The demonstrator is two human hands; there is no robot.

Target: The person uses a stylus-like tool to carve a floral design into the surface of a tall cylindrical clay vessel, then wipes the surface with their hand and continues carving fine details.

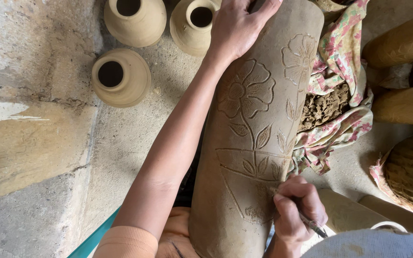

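The tall vase (259, 129) filling the middle of the frame is unfired clay, matt grey-brown, smooth where plain and scored with carved flowers and leaves; low down, by the right hand (296, 210), the cut surface is rough and crumbly. That hand grips a thin dark tool (311, 223) with a slight sheen. The three small pots (120, 76) at upper left are matt tan clay, evenly smooth. The cloth (340, 62) at upper right is soft printed floral fabric, creased, holding lumpy, coarse clay scraps (323, 107). The floor (34, 157) on the left is rough, patchy concrete.
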